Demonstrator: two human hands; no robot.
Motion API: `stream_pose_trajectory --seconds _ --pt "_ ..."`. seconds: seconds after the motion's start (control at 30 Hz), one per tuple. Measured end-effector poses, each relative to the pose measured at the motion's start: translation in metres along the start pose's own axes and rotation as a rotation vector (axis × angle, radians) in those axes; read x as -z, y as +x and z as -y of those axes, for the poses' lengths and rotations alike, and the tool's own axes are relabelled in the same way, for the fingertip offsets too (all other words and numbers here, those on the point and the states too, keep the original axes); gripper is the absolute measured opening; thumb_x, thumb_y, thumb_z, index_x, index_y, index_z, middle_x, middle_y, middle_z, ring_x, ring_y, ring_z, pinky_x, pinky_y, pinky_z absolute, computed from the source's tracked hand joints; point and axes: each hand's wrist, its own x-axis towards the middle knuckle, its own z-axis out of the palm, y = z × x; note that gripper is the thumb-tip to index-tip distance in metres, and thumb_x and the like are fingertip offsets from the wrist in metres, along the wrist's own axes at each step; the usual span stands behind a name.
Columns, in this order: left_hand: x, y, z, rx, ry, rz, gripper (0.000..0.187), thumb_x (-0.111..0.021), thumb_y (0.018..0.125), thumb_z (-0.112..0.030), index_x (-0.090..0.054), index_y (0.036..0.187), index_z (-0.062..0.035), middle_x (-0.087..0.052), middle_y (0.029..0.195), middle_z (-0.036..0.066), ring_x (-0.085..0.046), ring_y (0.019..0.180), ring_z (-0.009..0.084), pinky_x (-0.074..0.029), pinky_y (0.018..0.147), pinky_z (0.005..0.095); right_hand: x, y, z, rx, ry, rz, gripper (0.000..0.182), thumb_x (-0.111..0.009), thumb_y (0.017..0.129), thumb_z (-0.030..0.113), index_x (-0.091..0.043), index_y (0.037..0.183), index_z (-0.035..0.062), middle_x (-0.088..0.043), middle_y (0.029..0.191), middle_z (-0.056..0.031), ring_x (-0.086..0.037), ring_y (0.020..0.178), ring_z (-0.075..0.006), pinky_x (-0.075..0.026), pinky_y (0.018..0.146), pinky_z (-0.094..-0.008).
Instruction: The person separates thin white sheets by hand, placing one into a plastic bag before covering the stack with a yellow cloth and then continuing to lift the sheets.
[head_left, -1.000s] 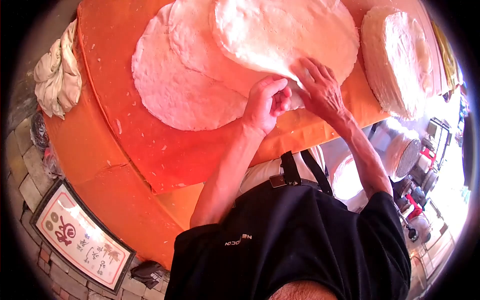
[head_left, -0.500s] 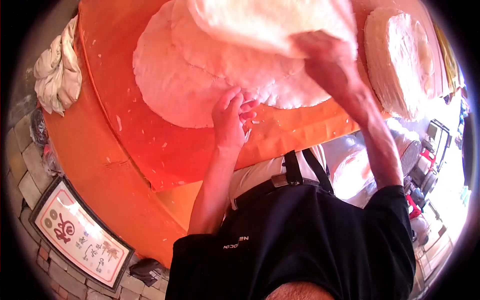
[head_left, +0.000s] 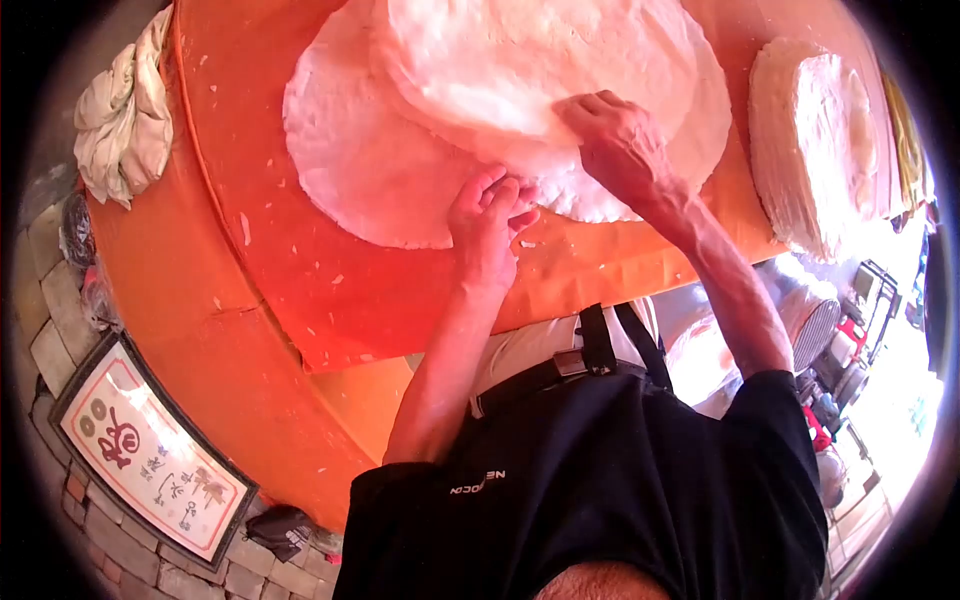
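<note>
Thin round sheets of pale dough lie overlapped on an orange-covered table. The uppermost dough sheet is over the others, its far side cut off by the view's top edge. At the near right rim of this sheet, my right hand is closed on the edge, fingertips partly hidden. My left hand is at the near edge of the lower sheets, palm turned up. Its fingers are loosely curled and apart, and nothing shows in them.
A thick stack of pale sheets stands at the right of the table. Crumpled white cloth hangs at the left corner. A framed sign with writing rests by the brick floor. Small dough scraps dot the cover.
The uppermost sheet, raised and blurred before, has come down over the others. My right hand has lowered with its edge. My left hand stays by the near rim; the view has shifted slightly.
</note>
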Motion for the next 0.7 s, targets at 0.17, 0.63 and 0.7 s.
stream_pose_trajectory --seconds 0.17,0.63,0.7 --pt "0.005 0.005 0.009 -0.077 -0.294 0.113 0.023 -0.057 0.095 -0.012 -0.053 0.116 -0.0023 -0.064 0.106 0.01 -0.065 0.099 0.0233 -0.055 0.085 0.0368 -0.012 -0.026 -0.017 -0.06 -0.017 -0.155 0.04 -0.055 0.065 -0.009 -0.065 0.102 0.0024 -0.066 0.114 -0.0104 -0.06 0.108 -0.0311 -0.052 0.087 -0.0406" --pt "0.005 0.031 -0.006 0.001 -0.407 0.327 0.025 -0.051 0.097 -0.02 -0.057 0.115 -0.0037 -0.064 0.112 0.012 -0.06 0.108 0.0284 -0.047 0.098 0.0447 -0.024 0.005 0.018 0.022 0.021 -0.06 0.027 -0.065 0.076 0.019 -0.062 0.1 0.0055 -0.062 0.113 -0.0107 -0.057 0.107 -0.0297 -0.049 0.086 -0.0413" --pt "0.009 0.032 -0.012 -0.027 -0.351 0.342 0.026 -0.051 0.097 -0.02 -0.056 0.117 -0.0038 -0.064 0.113 0.012 -0.06 0.108 0.0284 -0.047 0.099 0.0445 -0.027 -0.009 0.016 0.067 0.043 -0.119 0.041 -0.069 0.075 0.028 -0.062 0.11 0.0064 -0.058 0.122 -0.0129 -0.054 0.116 -0.0313 -0.046 0.095 -0.0439"
